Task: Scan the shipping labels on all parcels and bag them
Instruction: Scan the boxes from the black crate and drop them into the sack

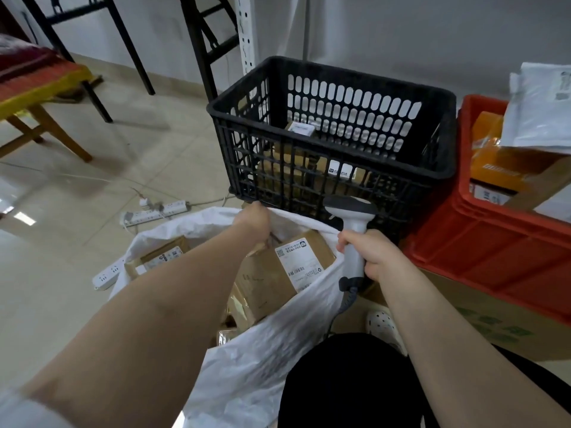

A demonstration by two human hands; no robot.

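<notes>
My right hand [367, 256] is closed round the grip of the scanner [352, 217], whose head points up and away from me toward the black crate [324, 142]; my left hand [251, 222] reaches to the far rim of the white sack [247, 350], knuckles toward me, fingers tucked out of sight. Whether it pinches the rim, a parcel or nothing, I cannot tell.

The sack stands open between my arms with bagged parcels in it; the biggest, a brown carton [268, 282], lies tilted with its label up, just beside my left hand, and a smaller carton [163, 253] rests against the sack's left wall. What remains, I judge, sits in the black crate: brown parcels [296, 168] low on its floor, seen through the lattice, straight ahead of my left hand and just past the sack's rim. The crate's long side runs across me, left to right; my left hand is the nearer one, close by the crate's near bottom corner (the right is busy with the scanner anyway). The near wall stands in the way — the reach would have to go up over the rim and down inside.

To the right a red crate [494, 248] holds more — an orange box [506, 168] and white mailers [540, 112]; it rests on a cardboard box [463, 316]. Power strips [154, 211] lie on the floor left of the sack.
</notes>
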